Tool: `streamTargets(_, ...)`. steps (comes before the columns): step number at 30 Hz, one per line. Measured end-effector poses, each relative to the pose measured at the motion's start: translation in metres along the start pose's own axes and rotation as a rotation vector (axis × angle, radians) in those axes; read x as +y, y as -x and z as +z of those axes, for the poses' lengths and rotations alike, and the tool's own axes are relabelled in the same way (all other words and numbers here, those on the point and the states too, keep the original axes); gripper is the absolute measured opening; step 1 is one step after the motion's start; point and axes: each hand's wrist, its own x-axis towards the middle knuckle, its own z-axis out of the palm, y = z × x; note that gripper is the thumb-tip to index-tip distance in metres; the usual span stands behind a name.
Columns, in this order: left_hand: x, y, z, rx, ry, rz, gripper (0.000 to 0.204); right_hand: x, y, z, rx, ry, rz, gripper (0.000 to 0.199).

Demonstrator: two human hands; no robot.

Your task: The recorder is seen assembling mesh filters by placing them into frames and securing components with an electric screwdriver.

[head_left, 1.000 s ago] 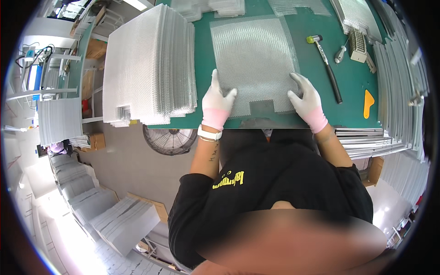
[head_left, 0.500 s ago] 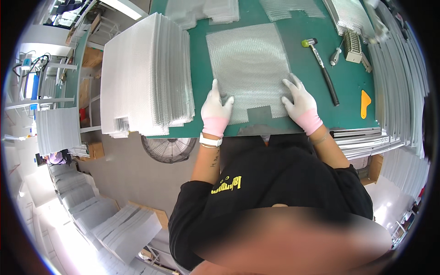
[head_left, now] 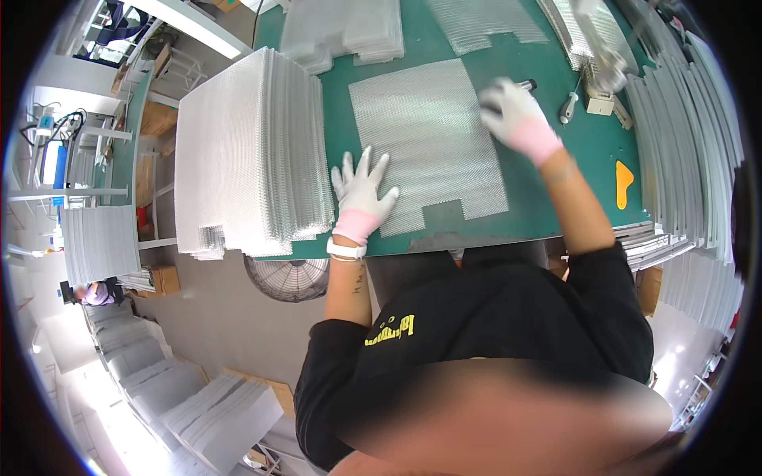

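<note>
A silvery mesh sheet (head_left: 429,135) with a notch in its near edge lies flat on the green work surface (head_left: 532,214). My left hand (head_left: 361,190), in a white glove with a pink cuff, rests at the sheet's lower left edge, fingers spread. Beyond the sheet's right edge my gloved right hand (head_left: 516,123) is raised and a little blurred, its fingers curled. A short black end of the hammer (head_left: 529,84) sticks out past this hand; the rest is hidden by the glove. To the left of the sheet stands a thick stack of similar mesh sheets (head_left: 230,151).
More mesh sheets (head_left: 349,32) lie at the back. On the right are a screwdriver (head_left: 568,109), a pale block (head_left: 599,104) and a yellow scraper (head_left: 624,185). Panels (head_left: 683,151) stand along the right edge. A floor fan (head_left: 290,279) sits below the table's front.
My right hand has left the sheet, moved up and right, and picked up the hammer from the table. My left hand has shifted slightly left, its fingers now spread wider.
</note>
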Motion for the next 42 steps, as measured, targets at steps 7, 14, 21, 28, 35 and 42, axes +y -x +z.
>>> streamTargets(7, 0.018, -0.004, -0.009, -0.027, 0.047, -0.087, 0.068, 0.014, -0.154, 0.026, -0.107, 0.266, 0.617, 0.068)
streamTargets(14, 0.028, 0.0, -0.04, 0.347, 0.219, 0.015, 0.071, 0.027, -0.198, -0.019, -0.173, 0.251, 0.495, 0.06)
streamTargets(21, 0.05, -0.061, -0.035, 0.226, 0.539, 0.205, 0.064, 0.065, -0.185, -0.027, -0.191, 0.275, 0.282, 0.052)
streamTargets(28, 0.084, -0.181, -0.04, -0.121, 1.006, 0.321, 0.049, 0.053, -0.187, -0.07, -0.306, 0.495, 0.211, 0.053)
streamTargets(35, 0.127, -0.323, -0.018, -0.07, 1.734, 0.069, 0.052, 0.109, -0.192, -0.086, 0.352, 0.269, 0.057, 0.06)
streamTargets(42, 0.162, -0.371, 0.026, -0.071, 1.923, -0.429, 0.036, 0.078, -0.151, -0.036, 0.31, 0.014, 0.29, 0.065)
